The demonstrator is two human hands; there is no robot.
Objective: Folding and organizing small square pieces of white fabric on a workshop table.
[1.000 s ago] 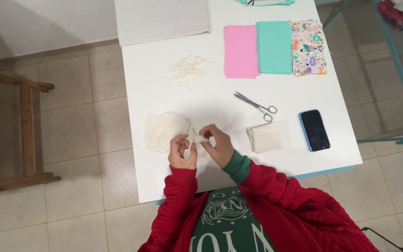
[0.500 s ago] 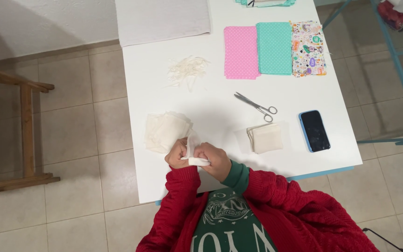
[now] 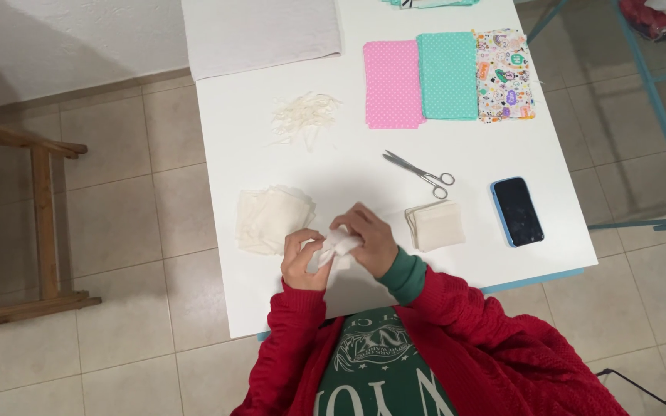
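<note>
Both my hands meet over the near edge of the white table (image 3: pixel 256 146). My left hand (image 3: pixel 301 262) and my right hand (image 3: pixel 371 239) together grip a small white piece of cloth (image 3: pixel 335 246), bunched between the fingers. Just left of my left hand lies a stack of cream cloth squares (image 3: pixel 271 219). A smaller stack of folded white squares (image 3: pixel 435 226) sits to the right of my right hand. My sleeves are red with a green cuff.
Scissors (image 3: pixel 420 173) lie beyond my right hand, a dark phone (image 3: pixel 517 210) at the right. Pink (image 3: pixel 391 83), teal (image 3: pixel 447 75) and patterned fabric pieces (image 3: pixel 504 75) lie at the far right. A pile of white strips (image 3: pixel 304 115) sits mid-table. A wooden frame (image 3: pixel 32 223) stands left.
My hands have shifted slightly to the right and drawn closer together. The white piece, held flat between them before, is now bunched in my fingers.
</note>
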